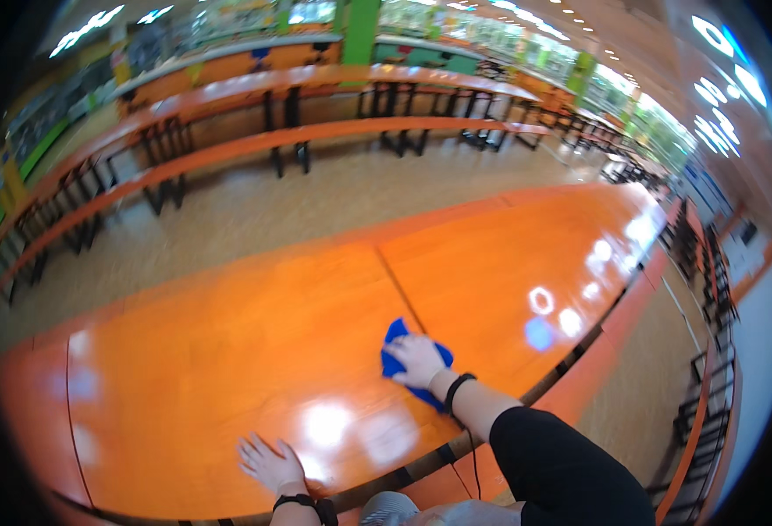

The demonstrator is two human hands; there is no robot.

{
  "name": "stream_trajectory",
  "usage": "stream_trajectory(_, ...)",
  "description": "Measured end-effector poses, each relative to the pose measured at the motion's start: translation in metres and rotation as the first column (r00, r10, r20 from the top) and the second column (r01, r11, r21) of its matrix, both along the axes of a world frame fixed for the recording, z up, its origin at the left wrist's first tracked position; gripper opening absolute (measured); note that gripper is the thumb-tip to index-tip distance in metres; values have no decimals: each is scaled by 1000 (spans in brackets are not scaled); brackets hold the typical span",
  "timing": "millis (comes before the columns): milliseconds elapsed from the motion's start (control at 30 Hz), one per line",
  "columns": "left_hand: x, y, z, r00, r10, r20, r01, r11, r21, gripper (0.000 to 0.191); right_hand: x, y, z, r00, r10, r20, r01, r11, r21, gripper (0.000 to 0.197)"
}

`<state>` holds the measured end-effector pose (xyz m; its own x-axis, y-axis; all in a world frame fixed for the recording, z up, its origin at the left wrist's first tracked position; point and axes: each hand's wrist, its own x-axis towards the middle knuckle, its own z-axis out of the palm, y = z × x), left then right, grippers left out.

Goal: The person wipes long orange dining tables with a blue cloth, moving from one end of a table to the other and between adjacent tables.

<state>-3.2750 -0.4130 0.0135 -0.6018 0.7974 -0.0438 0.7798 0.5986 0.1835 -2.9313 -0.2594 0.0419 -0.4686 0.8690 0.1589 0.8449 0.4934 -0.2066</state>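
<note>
My right hand (417,360) presses a blue cloth (394,332) flat against the orange tabletop (228,342), close to a dark seam (399,286) between two table sections. Parts of the cloth stick out past the fingertips and under the wrist. My left hand (271,463) rests palm down on the same table near its front edge, fingers spread, with nothing in it. Each wrist wears a black band, and a thin dark cable hangs below the right one.
An orange bench (612,329) runs along the near side of the table. Beyond a strip of tan floor (228,217) stand another long bench (333,131) and table (241,85). A green pillar (361,33) rises behind them. More benches line the right.
</note>
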Motion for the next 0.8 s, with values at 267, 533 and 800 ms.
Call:
stream_trajectory(267, 5, -20, 12, 997, -79, 26, 80, 997, -18, 67, -11, 175, -12, 971, -231, 54, 230, 973, 27, 64)
stream_trajectory(533, 7, -25, 6, 989, -138, -62, 137, 990, -21, 67, -34, 293, -12, 846, -513, 148, 534, 808, -250, 81)
stream_trajectory(800, 3, -15, 9, 990, -124, -74, 125, 992, 7, 65, -134, 241, 8, 975, -104, -198, 70, 983, -169, 75)
